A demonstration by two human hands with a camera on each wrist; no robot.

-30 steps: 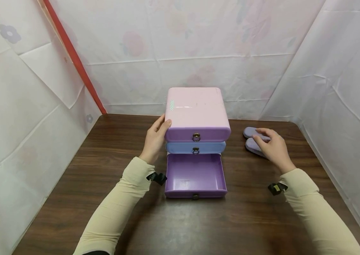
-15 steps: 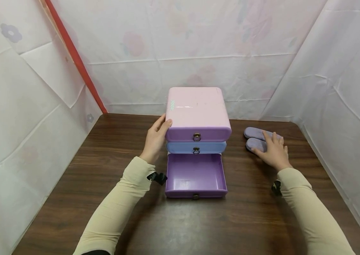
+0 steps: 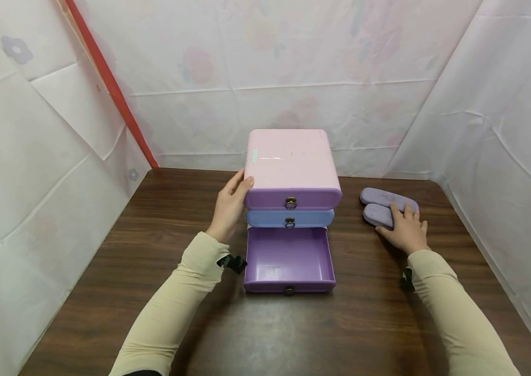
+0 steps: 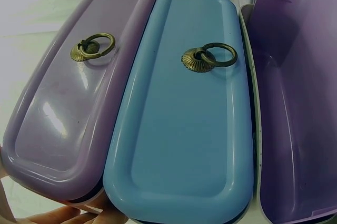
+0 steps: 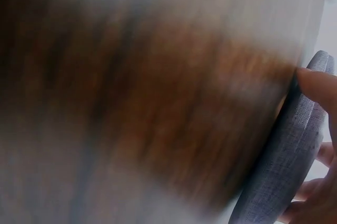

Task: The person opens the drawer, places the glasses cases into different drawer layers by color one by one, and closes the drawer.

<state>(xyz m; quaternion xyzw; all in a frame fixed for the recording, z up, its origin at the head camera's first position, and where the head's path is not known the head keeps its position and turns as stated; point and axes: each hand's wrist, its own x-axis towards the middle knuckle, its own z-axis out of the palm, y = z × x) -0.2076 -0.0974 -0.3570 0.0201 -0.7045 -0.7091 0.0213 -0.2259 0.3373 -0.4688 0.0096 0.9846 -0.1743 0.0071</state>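
Observation:
A small drawer cabinet with a pink top (image 3: 293, 162) stands mid-table in the head view. Its purple top drawer (image 4: 63, 92) and blue middle drawer (image 4: 181, 129) are closed, each with a brass ring pull. The purple bottom drawer (image 3: 288, 256) is pulled out with nothing inside. My left hand (image 3: 227, 209) holds the cabinet's upper left side, thumb at the front corner. To the right lie two oblong lavender fabric pieces, like glasses cases: a rear case (image 3: 382, 196) and a front case (image 3: 379, 215). My right hand (image 3: 406, 232) grips the front case, thumb along its near edge.
The dark wood table (image 3: 152, 250) extends around the cabinet. Pale patterned sheets hang behind it and on both sides, with a red strip (image 3: 110, 83) at the back left. Black wrist cameras sit by both cuffs.
My right hand has come down over the lavender cases and shifted a little toward me, its fingers settling at the front one. The left hand and the cabinet stay put.

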